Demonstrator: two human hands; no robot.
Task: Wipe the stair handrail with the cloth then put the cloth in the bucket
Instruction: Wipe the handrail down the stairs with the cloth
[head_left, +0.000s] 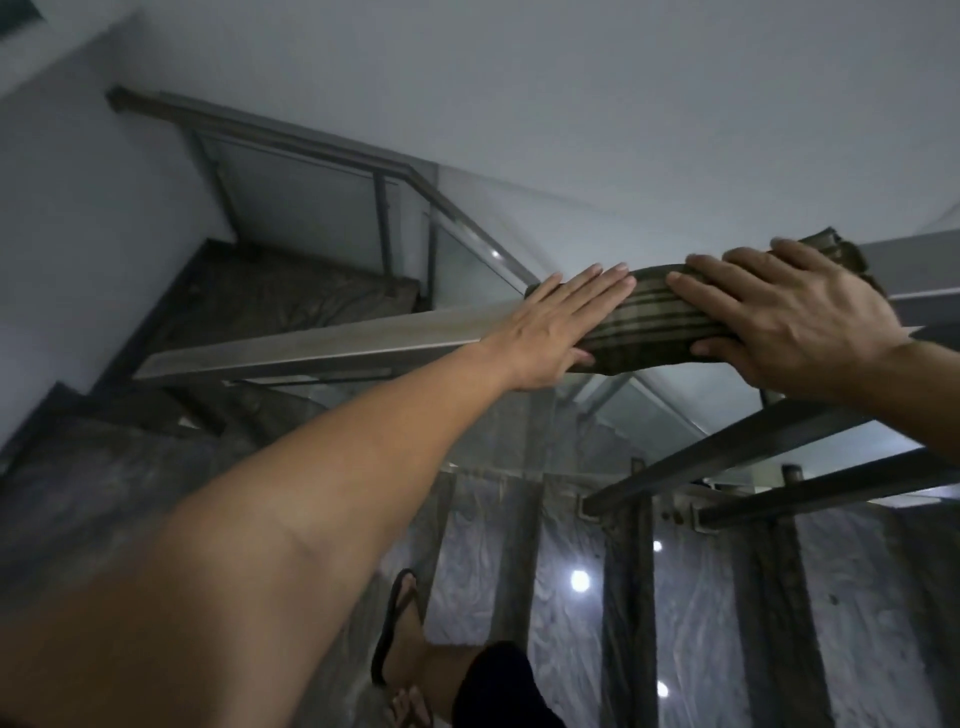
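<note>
A flat metal handrail (311, 345) runs across the middle of the view from lower left to right. A folded olive cloth with dark stripes (657, 325) is draped over it. My left hand (550, 332) lies flat on the cloth's left end, fingers straight and together, thumb under the rail's near edge. My right hand (789, 317) presses on the cloth's right part, fingers spread on top and thumb curled under its near side. No bucket is in view.
Glass panels on metal posts (384, 228) line the stairs, and a second handrail (291, 132) climbs along the upper flight. Two dark metal bars (753, 447) jut out at lower right. Marble steps (483, 561) lie below, with my sandalled foot (402, 639) on one.
</note>
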